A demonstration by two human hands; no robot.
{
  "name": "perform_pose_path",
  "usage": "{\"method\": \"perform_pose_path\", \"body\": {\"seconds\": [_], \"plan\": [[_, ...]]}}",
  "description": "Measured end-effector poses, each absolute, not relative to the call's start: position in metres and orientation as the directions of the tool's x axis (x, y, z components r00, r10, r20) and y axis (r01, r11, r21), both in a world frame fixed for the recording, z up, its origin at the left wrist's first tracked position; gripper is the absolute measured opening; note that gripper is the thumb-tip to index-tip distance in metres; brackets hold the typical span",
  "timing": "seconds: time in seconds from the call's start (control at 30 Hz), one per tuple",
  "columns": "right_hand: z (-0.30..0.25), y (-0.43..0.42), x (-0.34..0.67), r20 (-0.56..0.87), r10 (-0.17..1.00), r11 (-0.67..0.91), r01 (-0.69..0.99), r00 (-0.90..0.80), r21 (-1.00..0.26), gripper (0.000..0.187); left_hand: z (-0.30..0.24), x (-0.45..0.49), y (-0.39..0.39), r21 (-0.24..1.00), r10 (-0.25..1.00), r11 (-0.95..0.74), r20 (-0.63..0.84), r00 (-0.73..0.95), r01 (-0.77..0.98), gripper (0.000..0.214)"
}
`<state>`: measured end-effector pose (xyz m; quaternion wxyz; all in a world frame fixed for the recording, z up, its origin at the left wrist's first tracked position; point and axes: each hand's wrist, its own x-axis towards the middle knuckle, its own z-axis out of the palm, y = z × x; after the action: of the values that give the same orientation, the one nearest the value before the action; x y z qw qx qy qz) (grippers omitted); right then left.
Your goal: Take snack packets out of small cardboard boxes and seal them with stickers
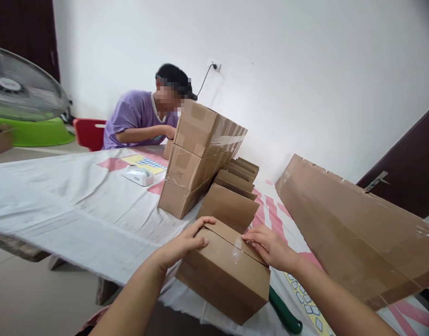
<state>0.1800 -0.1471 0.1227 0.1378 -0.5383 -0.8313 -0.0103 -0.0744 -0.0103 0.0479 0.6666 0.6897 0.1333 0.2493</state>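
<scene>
A small cardboard box (224,275) sits at the table's near edge with its top flaps folded down and a strip of clear tape across the seam. My left hand (188,242) lies on the box's left top edge, fingers curled over the flap. My right hand (268,246) presses on the right flap near the tape, fingers bent and together. Just behind the box stands a row of folded box blanks (231,200).
A stack of taped boxes (197,154) stands mid-table. A large flat cardboard sheet (354,228) leans at right. A white tape dispenser (138,175) and a sticker sheet (148,163) lie farther back. A seated person in purple (137,119) is across the table. A fan (22,88) stands at left. A green handle (284,312) pokes out under the box.
</scene>
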Motion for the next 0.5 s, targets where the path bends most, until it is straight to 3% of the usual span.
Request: {"method": "perform_pose_path", "body": {"seconds": [0.27, 0.5], "plan": [[0.122, -0.133, 0.177, 0.230, 0.897, 0.410, 0.905, -0.378, -0.110, 0.025, 0.048, -0.075, -0.011, 0.988, 0.529, -0.067, 0.150, 0.835, -0.135, 0.052], [0.122, -0.113, 0.177, 0.169, 0.780, 0.578, 0.797, -0.603, 0.176, 0.028, 0.048, -0.074, -0.010, 0.988, 0.527, -0.091, 0.156, 0.835, -0.127, 0.051]]}}
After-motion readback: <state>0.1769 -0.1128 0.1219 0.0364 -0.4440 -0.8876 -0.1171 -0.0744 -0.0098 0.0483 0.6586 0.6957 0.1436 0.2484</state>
